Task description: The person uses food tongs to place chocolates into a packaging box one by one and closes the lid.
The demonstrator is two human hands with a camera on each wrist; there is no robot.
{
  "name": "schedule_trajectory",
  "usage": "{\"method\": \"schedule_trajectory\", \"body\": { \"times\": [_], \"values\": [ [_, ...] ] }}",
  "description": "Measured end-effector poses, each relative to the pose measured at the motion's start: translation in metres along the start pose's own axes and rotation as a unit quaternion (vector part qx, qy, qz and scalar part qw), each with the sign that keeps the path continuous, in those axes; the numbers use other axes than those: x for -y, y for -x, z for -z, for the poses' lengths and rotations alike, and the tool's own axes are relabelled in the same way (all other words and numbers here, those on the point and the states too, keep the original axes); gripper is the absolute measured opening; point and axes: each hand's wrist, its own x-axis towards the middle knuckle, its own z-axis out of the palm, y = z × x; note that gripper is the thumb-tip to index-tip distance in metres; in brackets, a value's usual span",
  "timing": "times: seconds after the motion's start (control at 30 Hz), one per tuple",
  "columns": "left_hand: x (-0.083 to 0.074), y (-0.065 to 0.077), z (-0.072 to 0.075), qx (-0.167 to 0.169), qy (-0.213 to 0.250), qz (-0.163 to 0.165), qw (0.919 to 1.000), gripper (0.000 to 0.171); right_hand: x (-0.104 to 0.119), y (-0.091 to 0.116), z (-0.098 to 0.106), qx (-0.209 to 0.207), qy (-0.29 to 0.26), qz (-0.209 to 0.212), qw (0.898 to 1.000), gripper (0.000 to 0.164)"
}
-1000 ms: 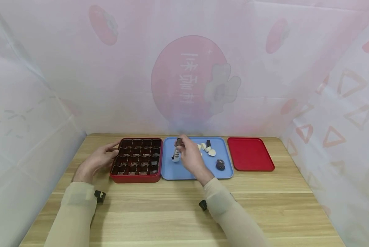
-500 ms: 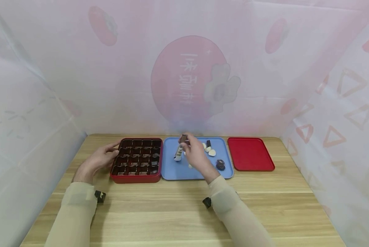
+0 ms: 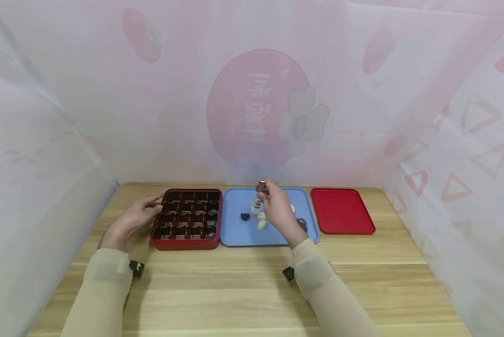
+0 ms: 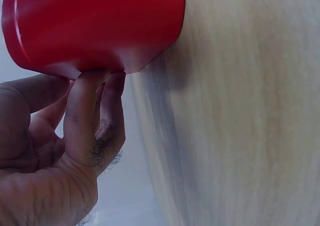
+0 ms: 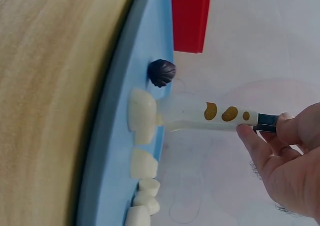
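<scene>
Holding tongs (image 5: 220, 115) at a white piece (image 5: 142, 110)

Brown-spotted white tongs (image 5: 229, 114) upright, dark end up. From tips: cream chocolates (image 3: 262, 225) just at five o'clock, ridged dark chocolate (image 3: 245, 216) eight. Red compartmented box (image 3: 186, 245) nine; dark pieces (image 3: 211, 223) down its three-o'clock column.
</scene>
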Motion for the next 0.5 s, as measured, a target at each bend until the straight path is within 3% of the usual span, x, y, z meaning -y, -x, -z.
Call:
{"method": "schedule_trajectory", "body": {
  "times": [0.5],
  "values": [
    [-0.001, 0.001, 0.001, -0.003, -0.014, -0.001, 0.9999, 0.062, -0.012, -0.003, -0.012, -0.037, 0.034, 0.011, 0.999, 0.012]
  ]
}}
